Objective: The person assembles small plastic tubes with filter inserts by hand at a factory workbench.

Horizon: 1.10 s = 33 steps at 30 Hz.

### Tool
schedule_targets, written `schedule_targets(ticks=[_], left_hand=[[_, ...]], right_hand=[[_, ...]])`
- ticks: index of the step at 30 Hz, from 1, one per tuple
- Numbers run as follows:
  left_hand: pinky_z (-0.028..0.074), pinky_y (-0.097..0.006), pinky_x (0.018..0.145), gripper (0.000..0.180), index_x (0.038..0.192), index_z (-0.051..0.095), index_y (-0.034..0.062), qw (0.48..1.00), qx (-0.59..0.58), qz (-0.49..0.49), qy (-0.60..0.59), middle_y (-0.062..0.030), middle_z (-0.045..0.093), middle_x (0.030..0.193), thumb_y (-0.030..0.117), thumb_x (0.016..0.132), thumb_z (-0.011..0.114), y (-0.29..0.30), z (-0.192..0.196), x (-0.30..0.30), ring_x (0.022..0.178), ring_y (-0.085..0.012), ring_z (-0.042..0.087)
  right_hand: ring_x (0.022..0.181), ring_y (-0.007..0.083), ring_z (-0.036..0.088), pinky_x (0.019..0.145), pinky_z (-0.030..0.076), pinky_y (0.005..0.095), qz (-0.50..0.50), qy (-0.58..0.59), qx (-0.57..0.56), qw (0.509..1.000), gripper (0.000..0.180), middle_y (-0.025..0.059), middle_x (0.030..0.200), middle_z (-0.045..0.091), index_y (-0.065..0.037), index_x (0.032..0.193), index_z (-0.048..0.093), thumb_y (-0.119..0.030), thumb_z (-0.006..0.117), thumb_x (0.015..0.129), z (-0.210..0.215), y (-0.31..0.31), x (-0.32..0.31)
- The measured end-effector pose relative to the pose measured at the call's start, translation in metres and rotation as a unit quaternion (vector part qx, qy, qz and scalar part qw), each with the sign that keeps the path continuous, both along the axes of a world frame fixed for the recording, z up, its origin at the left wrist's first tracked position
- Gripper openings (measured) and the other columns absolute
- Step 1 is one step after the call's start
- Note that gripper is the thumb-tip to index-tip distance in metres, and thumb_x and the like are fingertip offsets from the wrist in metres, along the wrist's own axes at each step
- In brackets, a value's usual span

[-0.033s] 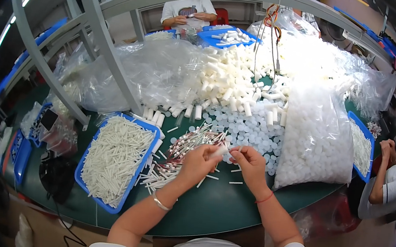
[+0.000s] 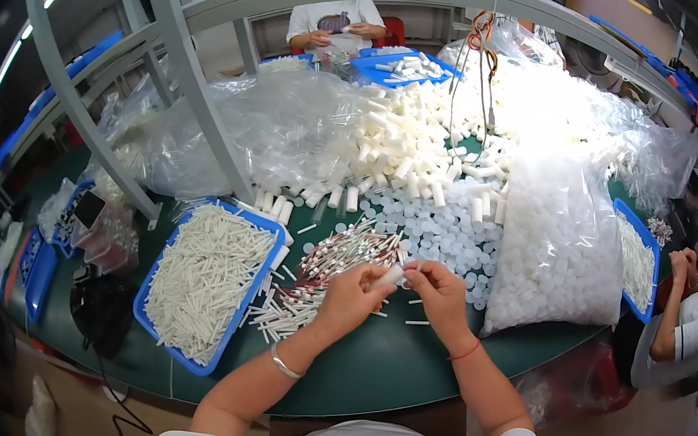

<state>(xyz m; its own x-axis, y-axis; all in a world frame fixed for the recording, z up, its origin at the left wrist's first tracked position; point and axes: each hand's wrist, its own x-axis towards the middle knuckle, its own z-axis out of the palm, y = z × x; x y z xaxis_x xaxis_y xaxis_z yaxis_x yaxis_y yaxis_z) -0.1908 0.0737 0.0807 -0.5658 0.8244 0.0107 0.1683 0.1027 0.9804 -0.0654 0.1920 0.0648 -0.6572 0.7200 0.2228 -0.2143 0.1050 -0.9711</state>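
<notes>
Near the middle of the green table, my left hand (image 2: pixel 350 302) is closed around a short white cylinder (image 2: pixel 390 276), which slants up toward my other hand. My right hand (image 2: pixel 442 296) pinches beside the cylinder's upper end; what sits between its fingertips is too small to make out. Just beyond my left hand lies a pile of thin reddish-and-white leads (image 2: pixel 354 253) with pale ends. Translucent round caps (image 2: pixel 450 240) are spread behind my right hand. A heap of larger white cylinders (image 2: pixel 401 142) rises farther back.
At left stands a blue tray (image 2: pixel 224 343) full of thin white sticks. A clear bag (image 2: pixel 565 251) of white caps stands at right. A grey frame (image 2: pixel 205 120) crosses overhead, with wires (image 2: pixel 479 43) hanging down. Co-workers sit across (image 2: pixel 336 27) and at right (image 2: pixel 686 317).
The white cylinder in my left hand shows more of its length and tilts up toward my right hand. Both hands stay in nearly the same place.
</notes>
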Motion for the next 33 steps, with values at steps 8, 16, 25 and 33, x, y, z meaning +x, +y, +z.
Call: schedule_targets(ticks=[8,16,25,33], left_hand=[[0.045,-0.02,0.046,0.023,0.095,0.056,-0.0006,0.996,0.038,0.051,-0.054,-0.0076,0.064,0.079,0.007,0.081,0.074,-0.045,0.011,0.022,0.053,-0.0069,0.054],[0.05,-0.024,0.056,0.027,0.106,0.062,-0.0007,0.922,0.065,-0.048,-0.379,-0.0062,0.065,0.084,0.021,0.09,0.065,-0.066,-0.001,0.015,0.061,-0.009,0.056],[0.048,-0.02,0.05,0.026,0.106,0.062,-0.0051,0.986,0.029,-0.006,-0.163,-0.0043,0.063,0.079,0.014,0.089,0.067,-0.084,0.006,0.036,0.055,-0.0061,0.055],[0.043,-0.02,0.045,0.054,0.126,0.045,-0.0056,0.989,-0.021,-0.019,-0.149,-0.0035,0.06,0.074,0.011,0.083,0.071,-0.091,0.012,0.04,0.054,-0.0061,0.052]], right_hand=[[0.07,0.0094,0.06,0.064,0.048,0.0234,0.031,-0.037,0.186,0.981,0.015,0.007,0.083,0.067,0.002,0.1,0.066,-0.006,0.067,0.086,0.021,-0.038,0.01],[0.067,0.0136,0.062,0.059,0.048,0.0257,0.049,-0.037,0.287,0.956,0.01,0.0074,0.081,0.066,0.0,0.092,0.065,-0.004,0.068,0.083,0.037,-0.052,0.03],[0.077,0.0226,0.06,0.07,0.048,0.0342,0.068,-0.102,0.56,0.82,0.018,0.0055,0.083,0.062,-0.007,0.091,0.067,-0.004,0.068,0.073,0.041,-0.038,0.049],[0.081,0.0244,0.058,0.07,0.047,0.0351,0.117,-0.18,0.589,0.779,0.042,0.0075,0.093,0.062,-0.004,0.115,0.057,-0.005,0.069,0.075,0.056,-0.061,0.052]])
